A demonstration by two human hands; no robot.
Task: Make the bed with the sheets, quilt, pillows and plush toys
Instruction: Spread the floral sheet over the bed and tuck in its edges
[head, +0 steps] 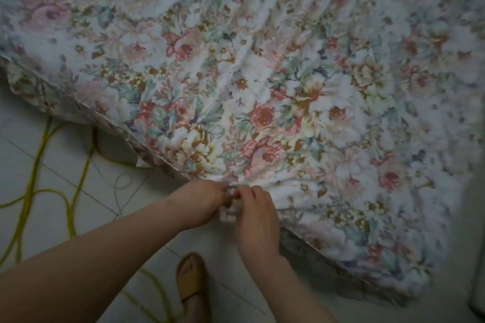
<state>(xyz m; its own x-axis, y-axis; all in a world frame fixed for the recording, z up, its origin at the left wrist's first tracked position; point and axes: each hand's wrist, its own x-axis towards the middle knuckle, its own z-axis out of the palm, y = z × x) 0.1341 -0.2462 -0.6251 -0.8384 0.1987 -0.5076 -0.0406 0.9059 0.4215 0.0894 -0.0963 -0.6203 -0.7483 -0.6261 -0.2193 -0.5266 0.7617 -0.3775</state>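
Pale tiled floor (65,165) borders the floral fabric sheet (262,86); left hand (202,202) and right hand (258,215), fingers curled, pinch its near edge.

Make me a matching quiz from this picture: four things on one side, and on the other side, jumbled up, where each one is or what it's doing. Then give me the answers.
Things
1. floral sheet
2. yellow cord
3. sandal
4. left hand and right hand

Places or states
A. worn, at the bottom of the view
B. pinching the fabric's near edge, side by side
C. spread wide and wrinkled, filling most of the view
D. lying in loops on the floor tiles at the left

Pairs: 1-C, 2-D, 3-A, 4-B
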